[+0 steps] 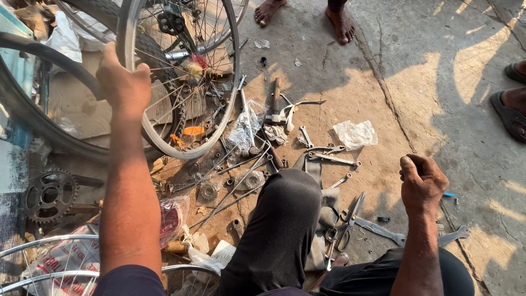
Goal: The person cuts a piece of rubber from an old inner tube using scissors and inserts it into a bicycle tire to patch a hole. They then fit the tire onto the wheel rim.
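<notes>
My left hand (pixel 124 82) grips the silver rim of a spoked bicycle wheel (pixel 216 118) that stands upright at the upper left, with its hub (pixel 193 68) showing between the spokes. My right hand (pixel 422 181) is a closed fist, raised over the ground at the right, and nothing shows in it. My bent knee in dark trousers (pixel 285 214) sits between the two arms. Below the right hand lie scissors (pixel 346 225) and a flat spanner (pixel 383 231).
Spanners, loose spokes, a hammer (pixel 275 101) and crumpled plastic bags (pixel 355 134) litter the concrete ahead. A black tyre (pixel 38 120) and a chainring (pixel 49 194) lie at the left, more rims (pixel 49 257) at the lower left. Other people's bare feet (pixel 341 24) and sandalled feet (pixel 512 112) stand nearby.
</notes>
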